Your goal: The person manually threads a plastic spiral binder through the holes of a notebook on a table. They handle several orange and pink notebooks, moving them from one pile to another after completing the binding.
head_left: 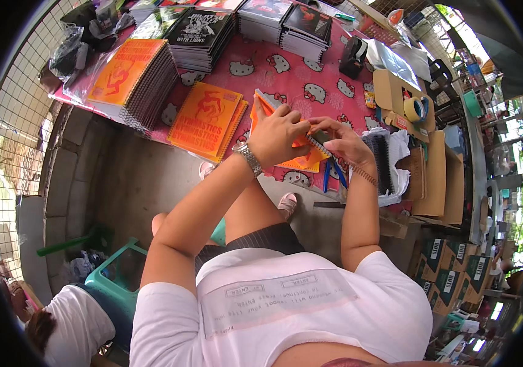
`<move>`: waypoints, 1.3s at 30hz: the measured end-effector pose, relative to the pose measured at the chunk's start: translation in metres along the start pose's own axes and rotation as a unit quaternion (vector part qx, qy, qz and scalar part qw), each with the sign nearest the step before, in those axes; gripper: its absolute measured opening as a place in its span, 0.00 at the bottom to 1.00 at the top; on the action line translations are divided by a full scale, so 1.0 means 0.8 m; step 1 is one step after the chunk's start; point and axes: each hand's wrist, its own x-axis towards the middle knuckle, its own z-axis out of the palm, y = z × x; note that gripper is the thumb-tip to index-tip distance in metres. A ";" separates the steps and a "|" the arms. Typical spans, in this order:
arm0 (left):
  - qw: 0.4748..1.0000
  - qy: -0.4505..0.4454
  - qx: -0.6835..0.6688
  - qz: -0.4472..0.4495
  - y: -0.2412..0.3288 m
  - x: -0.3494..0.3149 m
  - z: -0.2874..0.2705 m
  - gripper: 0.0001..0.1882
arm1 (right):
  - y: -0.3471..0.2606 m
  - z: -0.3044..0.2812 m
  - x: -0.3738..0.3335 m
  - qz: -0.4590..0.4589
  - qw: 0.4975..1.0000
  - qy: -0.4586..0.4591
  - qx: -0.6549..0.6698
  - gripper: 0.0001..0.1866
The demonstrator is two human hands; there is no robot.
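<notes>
My left hand grips an orange-covered notebook tilted up over the table edge, its index finger along the top. My right hand pinches the notebook's bound edge, where a row of dark spiral binding shows between thumb and fingers. A thin brownish coil crosses at my right wrist; whether it belongs to the binding I cannot tell. Under the hands lies another orange sheet or cover. Blue-handled pliers rest just beside my right hand. Finished-looking orange spiral notebooks lie to the left.
A tall stack of orange notebooks stands far left, with black-covered notebooks behind. A bundle of black coils in white wrapping, an open cardboard box with a tape roll, and a black dispenser sit at right.
</notes>
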 end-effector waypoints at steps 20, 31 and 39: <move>0.994 0.107 0.000 0.007 -0.040 -0.005 0.000 0.24 | 0.017 0.008 0.044 -0.006 0.999 -0.043 0.020 0.26; 0.997 0.075 -0.015 -0.018 -0.043 -0.006 -0.008 0.26 | 0.007 0.022 0.063 0.087 0.991 0.037 -0.094 0.26; 0.991 0.103 -0.083 -0.025 -0.068 -0.007 -0.015 0.24 | 0.026 0.008 0.081 0.105 0.993 0.033 -0.038 0.27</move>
